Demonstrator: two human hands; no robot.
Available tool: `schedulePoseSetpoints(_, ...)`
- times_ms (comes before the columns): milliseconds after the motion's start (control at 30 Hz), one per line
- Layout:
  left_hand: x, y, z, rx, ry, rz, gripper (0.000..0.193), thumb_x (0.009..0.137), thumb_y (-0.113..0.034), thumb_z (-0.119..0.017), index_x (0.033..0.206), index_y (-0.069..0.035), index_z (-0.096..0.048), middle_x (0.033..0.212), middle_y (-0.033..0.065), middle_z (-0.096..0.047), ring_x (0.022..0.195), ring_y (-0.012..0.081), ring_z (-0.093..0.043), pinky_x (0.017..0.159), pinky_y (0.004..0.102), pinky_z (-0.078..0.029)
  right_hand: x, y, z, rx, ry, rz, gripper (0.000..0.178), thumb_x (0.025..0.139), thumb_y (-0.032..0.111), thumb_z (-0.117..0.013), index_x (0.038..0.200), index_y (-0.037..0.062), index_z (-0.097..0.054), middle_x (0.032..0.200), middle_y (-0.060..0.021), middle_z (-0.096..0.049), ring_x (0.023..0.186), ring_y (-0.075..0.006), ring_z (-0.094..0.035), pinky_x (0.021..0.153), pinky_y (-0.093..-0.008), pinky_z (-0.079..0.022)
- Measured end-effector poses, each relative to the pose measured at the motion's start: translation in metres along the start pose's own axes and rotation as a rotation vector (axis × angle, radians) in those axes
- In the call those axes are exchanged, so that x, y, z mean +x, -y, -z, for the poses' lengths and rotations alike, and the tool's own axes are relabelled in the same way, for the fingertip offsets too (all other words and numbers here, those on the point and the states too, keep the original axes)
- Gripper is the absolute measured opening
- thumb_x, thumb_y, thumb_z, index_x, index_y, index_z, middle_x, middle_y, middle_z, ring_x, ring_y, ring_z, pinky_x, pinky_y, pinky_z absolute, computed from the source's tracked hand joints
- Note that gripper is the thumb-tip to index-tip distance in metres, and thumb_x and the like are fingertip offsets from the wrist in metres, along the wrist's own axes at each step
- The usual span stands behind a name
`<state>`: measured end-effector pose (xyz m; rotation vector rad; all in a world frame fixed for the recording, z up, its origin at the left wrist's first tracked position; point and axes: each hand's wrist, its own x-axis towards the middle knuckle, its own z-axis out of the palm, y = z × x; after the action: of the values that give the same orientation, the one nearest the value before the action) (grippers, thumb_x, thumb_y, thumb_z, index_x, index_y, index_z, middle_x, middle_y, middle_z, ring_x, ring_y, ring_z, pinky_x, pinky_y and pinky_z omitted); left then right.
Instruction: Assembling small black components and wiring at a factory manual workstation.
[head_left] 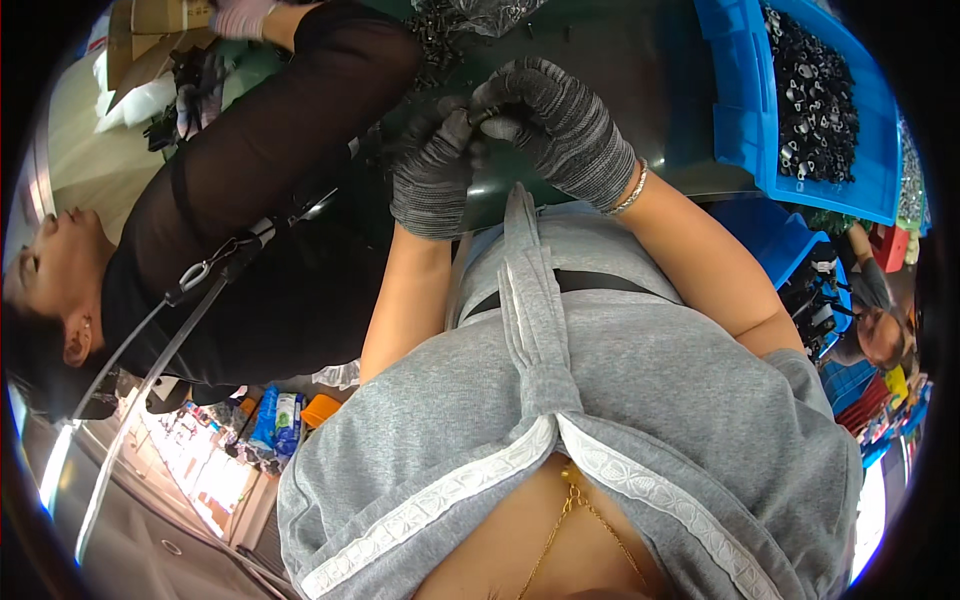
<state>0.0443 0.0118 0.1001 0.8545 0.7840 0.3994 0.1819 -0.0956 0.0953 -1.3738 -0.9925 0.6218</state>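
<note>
Both my hands wear grey-and-black knitted gloves and meet above the dark green table. My left hand is closed, its fingertips pinched together close to those of the other hand. From the right, my right hand reaches in with thumb and forefinger curled to the same spot. Something small and dark seems to sit between the fingertips, but the gloves hide most of it. Just beyond the hands lies a loose heap of small black parts, with a clear plastic bag beside it.
A blue bin of small black and silver parts stands at the right, with another blue bin below it. Close on my left, a co-worker's black sleeve reaches over the table. A cardboard box stands at the far left.
</note>
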Motion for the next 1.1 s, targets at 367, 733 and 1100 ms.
schedulePoseSetpoints(367, -0.025, 0.001, 0.001, -0.308, 0.255, 0.118, 0.022, 0.086, -0.02, -0.074, 0.104, -0.01, -0.067, 0.088, 0.0054, -0.067, 0.066, 0.0144, -0.058, 0.055, 0.0272, -0.046, -0.014, 0.034, 0.007, -0.26, 0.031, 0.094, 0.024, 0.085, 0.023, -0.071, 0.105, 0.0099, -0.067, 0.097, -0.0071, -0.065, 0.092, -0.0246, -0.067, 0.079, -0.0333, -0.055)
schedulePoseSetpoints(733, -0.045, -0.007, -0.003, 0.339, 0.174, 0.073, 0.036, 0.09, -0.038, -0.068, 0.098, -0.003, -0.068, 0.078, 0.0022, -0.066, 0.065, 0.0096, -0.057, 0.058, 0.0248, -0.044, -0.029, 0.043, 0.013, -0.507, 0.107, 0.1, 0.025, 0.076, 0.009, -0.077, 0.098, 0.0076, -0.065, 0.093, -0.0102, -0.065, 0.085, -0.0282, -0.066, 0.073, -0.0352, -0.055)
schedulePoseSetpoints(1100, -0.033, -0.004, -0.007, 0.505, 0.225, 0.238, 0.026, 0.092, -0.027, -0.067, 0.1, -0.002, -0.067, 0.076, 0.0043, -0.067, 0.063, 0.0113, -0.062, 0.053, 0.0239, -0.05, -0.034, 0.039, 0.022, -0.593, 0.249, -0.001, 0.024, 0.083, 0.026, -0.069, 0.1, 0.0092, -0.067, 0.092, -0.0114, -0.063, 0.086, -0.0312, -0.062, 0.075, -0.0426, -0.051)
